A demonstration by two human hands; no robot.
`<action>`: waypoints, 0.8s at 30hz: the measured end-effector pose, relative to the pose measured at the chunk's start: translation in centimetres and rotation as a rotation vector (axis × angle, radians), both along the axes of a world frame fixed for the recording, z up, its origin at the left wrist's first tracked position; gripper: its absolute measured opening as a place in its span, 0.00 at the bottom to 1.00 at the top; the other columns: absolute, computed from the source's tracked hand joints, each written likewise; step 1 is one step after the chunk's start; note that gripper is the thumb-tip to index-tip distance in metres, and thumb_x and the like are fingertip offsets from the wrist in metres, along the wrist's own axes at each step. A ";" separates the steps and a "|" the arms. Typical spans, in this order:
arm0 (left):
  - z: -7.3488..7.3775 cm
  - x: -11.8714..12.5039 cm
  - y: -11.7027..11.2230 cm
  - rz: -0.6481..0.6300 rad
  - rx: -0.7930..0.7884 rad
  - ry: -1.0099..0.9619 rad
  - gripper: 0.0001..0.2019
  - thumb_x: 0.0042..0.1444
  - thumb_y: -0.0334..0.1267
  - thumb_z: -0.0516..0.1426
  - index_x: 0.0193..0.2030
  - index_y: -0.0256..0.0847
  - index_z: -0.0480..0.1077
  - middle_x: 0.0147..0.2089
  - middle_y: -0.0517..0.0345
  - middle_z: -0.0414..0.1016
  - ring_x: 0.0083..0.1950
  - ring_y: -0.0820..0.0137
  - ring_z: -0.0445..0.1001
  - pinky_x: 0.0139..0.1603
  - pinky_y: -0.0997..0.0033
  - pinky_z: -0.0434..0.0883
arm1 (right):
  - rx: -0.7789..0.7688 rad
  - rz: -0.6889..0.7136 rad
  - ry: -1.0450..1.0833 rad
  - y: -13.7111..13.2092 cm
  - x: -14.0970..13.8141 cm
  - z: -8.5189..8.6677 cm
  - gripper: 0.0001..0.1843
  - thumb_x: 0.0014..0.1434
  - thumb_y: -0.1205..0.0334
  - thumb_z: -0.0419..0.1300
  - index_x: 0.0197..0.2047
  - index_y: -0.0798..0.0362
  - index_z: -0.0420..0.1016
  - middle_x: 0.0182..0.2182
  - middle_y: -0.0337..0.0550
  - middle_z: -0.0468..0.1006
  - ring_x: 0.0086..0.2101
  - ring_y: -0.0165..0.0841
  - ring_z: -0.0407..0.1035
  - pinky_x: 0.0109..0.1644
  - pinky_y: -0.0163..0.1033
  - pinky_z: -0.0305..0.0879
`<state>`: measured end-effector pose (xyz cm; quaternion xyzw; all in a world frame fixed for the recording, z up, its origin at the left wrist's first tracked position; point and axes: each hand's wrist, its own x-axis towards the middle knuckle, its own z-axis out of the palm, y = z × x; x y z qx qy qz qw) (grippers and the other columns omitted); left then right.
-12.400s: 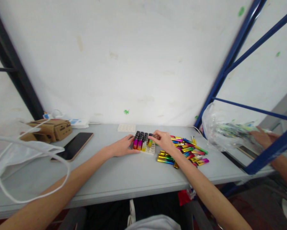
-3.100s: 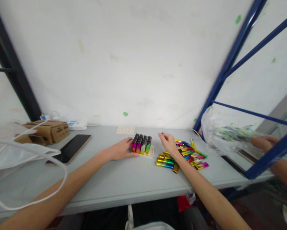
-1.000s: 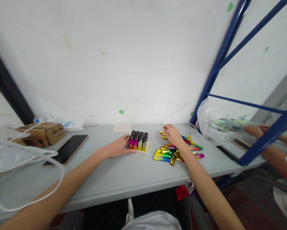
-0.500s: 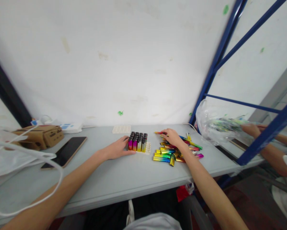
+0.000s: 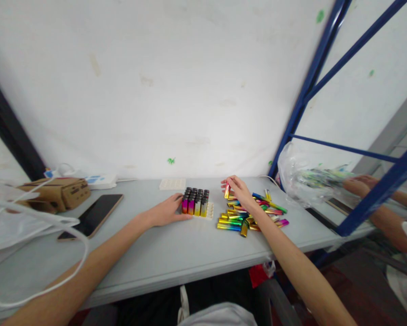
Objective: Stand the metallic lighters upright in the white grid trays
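Note:
Upright lighters [image 5: 194,203] with black tops and shiny purple, orange and yellow bodies stand packed in a white holed tray [image 5: 210,211]. The tray's right end shows bare holes. My left hand [image 5: 167,210] is curved round the left side of this block, thumb in front and fingers behind. To the right, my right hand [image 5: 239,189] pinches a shiny red-and-gold lighter body [image 5: 227,191], upright and raised at the back of a loose pile. That pile of metallic multicoloured lighter bodies [image 5: 235,215] lies partly under my right wrist; no black tops show on them.
A second white tray [image 5: 172,183] lies near the wall. On the left are a phone [image 5: 93,216], a cardboard box [image 5: 59,192] and a white cable [image 5: 84,253]. Right stand a blue metal frame [image 5: 300,108] and a clear plastic bag [image 5: 293,174], with another person's hands [image 5: 361,184] beyond.
My right hand has lifted a red-and-gold lighter body off the table and turned it upright, shifting slightly left. My left hand stays at the block. The other person's hands moved a little.

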<state>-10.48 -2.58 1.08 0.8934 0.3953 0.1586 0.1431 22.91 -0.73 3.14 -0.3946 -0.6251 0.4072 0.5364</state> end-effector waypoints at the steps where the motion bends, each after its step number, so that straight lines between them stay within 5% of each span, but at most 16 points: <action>1: 0.0 0.0 0.0 -0.001 0.003 -0.004 0.33 0.64 0.67 0.59 0.60 0.40 0.75 0.70 0.42 0.69 0.70 0.49 0.70 0.77 0.53 0.63 | -0.032 0.036 0.039 -0.3 -0.2 0.1 0.30 0.59 0.29 0.64 0.43 0.48 0.69 0.40 0.43 0.82 0.37 0.35 0.77 0.44 0.44 0.77; 5: 0.1 0.0 -0.1 -0.008 0.008 -0.011 0.33 0.64 0.68 0.58 0.60 0.41 0.74 0.70 0.42 0.69 0.70 0.49 0.70 0.76 0.52 0.63 | -0.059 0.105 0.052 -1.0 -1.1 0.3 0.30 0.58 0.28 0.63 0.43 0.45 0.62 0.24 0.28 0.69 0.22 0.28 0.65 0.32 0.38 0.73; 8: 0.0 0.0 -0.1 -0.006 0.007 -0.026 0.33 0.63 0.68 0.59 0.60 0.41 0.74 0.70 0.41 0.69 0.70 0.48 0.70 0.76 0.51 0.64 | -0.051 0.098 -0.035 -1.1 -1.6 0.3 0.28 0.59 0.29 0.62 0.42 0.45 0.62 0.23 0.25 0.58 0.18 0.25 0.51 0.21 0.32 0.56; 10: -0.1 0.0 -0.1 -0.007 0.008 -0.040 0.33 0.63 0.68 0.59 0.60 0.42 0.74 0.70 0.42 0.69 0.70 0.47 0.70 0.76 0.51 0.64 | -0.023 0.062 -0.135 -1.2 -1.8 0.1 0.27 0.62 0.29 0.59 0.39 0.45 0.62 0.23 0.27 0.58 0.19 0.26 0.51 0.21 0.32 0.50; 15: -0.5 -0.2 0.3 -0.012 0.007 -0.042 0.33 0.63 0.68 0.59 0.61 0.43 0.74 0.71 0.43 0.68 0.70 0.48 0.69 0.76 0.50 0.63 | 0.180 -0.061 -0.400 -1.4 -2.0 -0.2 0.28 0.65 0.31 0.55 0.30 0.48 0.63 0.24 0.35 0.64 0.26 0.31 0.59 0.29 0.36 0.57; 24: -0.2 -0.1 0.1 -0.014 -0.002 -0.034 0.33 0.64 0.67 0.59 0.62 0.42 0.74 0.71 0.42 0.68 0.71 0.49 0.69 0.77 0.51 0.62 | 0.242 -0.204 -0.511 -1.3 -1.9 -0.3 0.20 0.60 0.48 0.53 0.21 0.47 0.54 0.20 0.34 0.55 0.25 0.31 0.53 0.30 0.38 0.47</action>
